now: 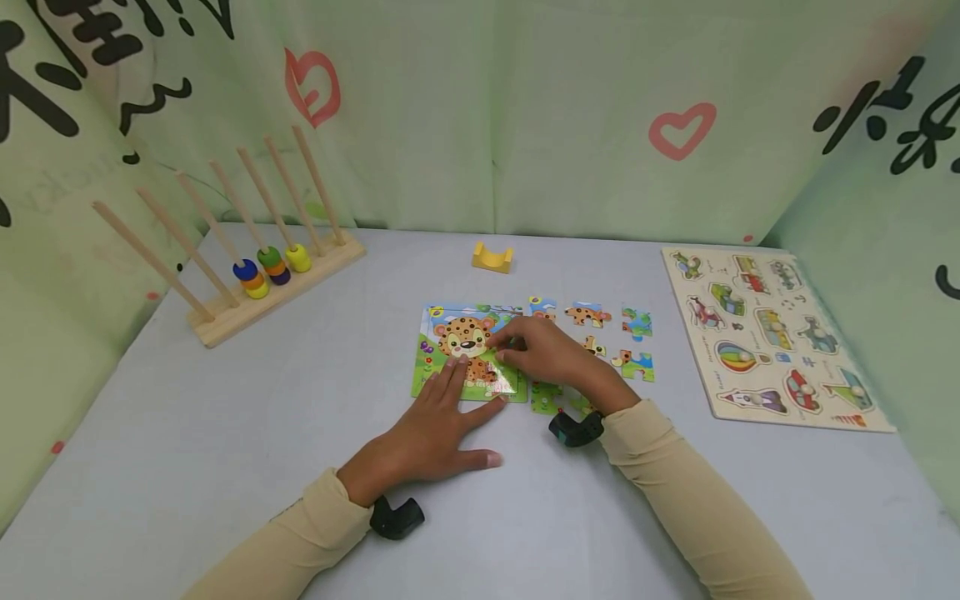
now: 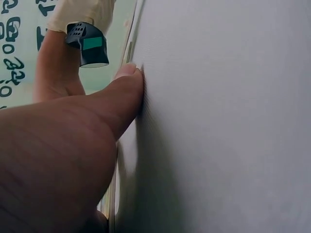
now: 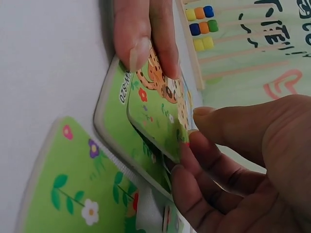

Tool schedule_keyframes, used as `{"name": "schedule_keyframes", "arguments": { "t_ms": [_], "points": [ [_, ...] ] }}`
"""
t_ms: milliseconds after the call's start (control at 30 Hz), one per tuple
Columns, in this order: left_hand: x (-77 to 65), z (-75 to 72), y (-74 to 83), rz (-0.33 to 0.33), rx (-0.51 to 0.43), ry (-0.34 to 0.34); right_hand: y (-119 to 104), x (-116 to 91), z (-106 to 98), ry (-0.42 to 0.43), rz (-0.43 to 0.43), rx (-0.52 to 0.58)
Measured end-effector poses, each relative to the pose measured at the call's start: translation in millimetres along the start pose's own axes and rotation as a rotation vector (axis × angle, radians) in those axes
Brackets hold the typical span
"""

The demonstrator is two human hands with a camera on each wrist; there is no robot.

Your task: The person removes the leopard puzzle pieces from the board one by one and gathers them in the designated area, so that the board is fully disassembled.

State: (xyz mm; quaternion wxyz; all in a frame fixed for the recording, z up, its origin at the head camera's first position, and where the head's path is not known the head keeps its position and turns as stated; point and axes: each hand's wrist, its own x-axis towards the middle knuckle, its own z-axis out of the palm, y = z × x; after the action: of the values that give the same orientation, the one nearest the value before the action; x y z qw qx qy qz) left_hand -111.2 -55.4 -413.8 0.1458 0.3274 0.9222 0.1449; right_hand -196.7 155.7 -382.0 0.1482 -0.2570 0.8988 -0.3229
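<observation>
A leopard picture card lies on a thin green puzzle board in the middle of the table. My left hand rests with straight fingers on the card's lower part, thumb spread out on the tabletop. At the card's right side, my right hand pinches its edge. In the right wrist view the card's near corner is raised off the board, with a dark gap beneath, and curled fingers reach under it. The left wrist view shows mostly my left thumb against the table.
Several loose jigsaw pieces lie right of the board, some partly behind my right arm. A wooden peg rack with coloured beads stands at the left. Behind sits a yellow curved block. A wooden picture board lies far right.
</observation>
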Motion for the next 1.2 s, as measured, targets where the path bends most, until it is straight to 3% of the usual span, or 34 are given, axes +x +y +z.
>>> {"name": "schedule_keyframes", "arguments": {
  "t_ms": [367, 833, 1200],
  "points": [
    [-0.2, -0.7, 0.2, -0.022, 0.013, -0.024, 7.1, -0.8, -0.5, -0.025, -0.016, 0.148],
    [-0.2, -0.9, 0.3, -0.012, -0.001, -0.014, 10.6, -13.1, -3.3, -0.048, 0.001, 0.143],
    [-0.8, -0.7, 0.3, -0.014, -0.007, -0.01, 18.1, -28.2, -10.0, 0.078, 0.013, 0.12]
  ]
}}
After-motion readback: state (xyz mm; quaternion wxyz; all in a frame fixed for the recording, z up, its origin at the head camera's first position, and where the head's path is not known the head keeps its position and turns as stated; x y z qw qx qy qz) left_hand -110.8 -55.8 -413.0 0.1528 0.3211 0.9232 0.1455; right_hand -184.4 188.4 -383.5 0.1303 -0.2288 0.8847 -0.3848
